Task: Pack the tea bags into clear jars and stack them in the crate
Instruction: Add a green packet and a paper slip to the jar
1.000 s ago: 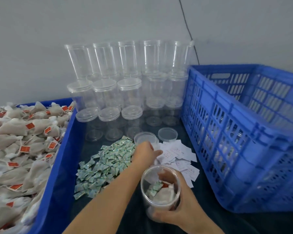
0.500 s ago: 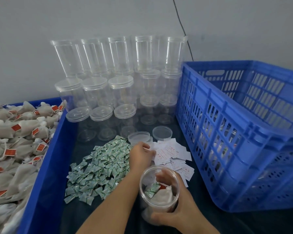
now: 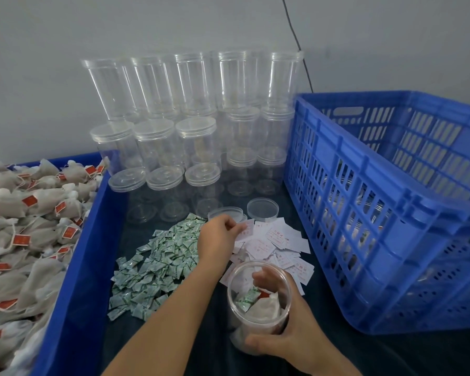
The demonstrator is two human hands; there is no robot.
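Note:
My right hand [image 3: 288,335] grips an open clear jar [image 3: 258,302] near the front of the dark table; tea bags and a green sachet lie inside it. My left hand [image 3: 217,240] reaches over the pile of white paper slips [image 3: 274,242] and pinches one slip at its left edge. A blue bin at the left holds a heap of tea bags [image 3: 25,234] with red tags. The big blue crate [image 3: 385,202] stands at the right, with jars dimly visible through its slotted wall.
Several empty clear jars [image 3: 190,142], some lidded, are stacked against the grey wall behind. Two loose lids [image 3: 263,208] lie in front of them. A spread of small green sachets [image 3: 158,264] covers the table left of my left arm.
My left hand has closed its fingertips on a white slip at the pile's edge. The right hand and jar have stayed in place; the view has shifted slightly.

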